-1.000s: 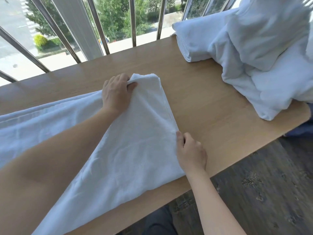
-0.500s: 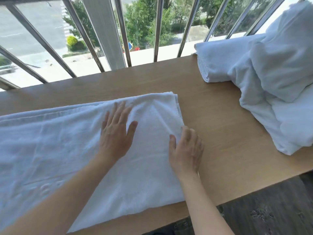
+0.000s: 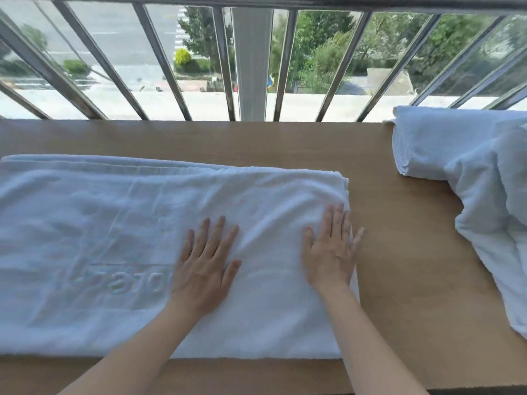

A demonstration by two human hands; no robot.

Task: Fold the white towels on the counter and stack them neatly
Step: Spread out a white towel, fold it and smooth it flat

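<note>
Counter [image 3: 399, 266]: towel [image 3: 99, 238] flat under left hand [image 3: 204, 266], right hand [image 3: 330, 252].

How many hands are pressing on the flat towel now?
2. The left hand lies flat near the flat towel's middle; the right hand lies flat at its right edge.

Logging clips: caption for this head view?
Both hands, left and right, press flat on a folded white towel on the counter.
</note>
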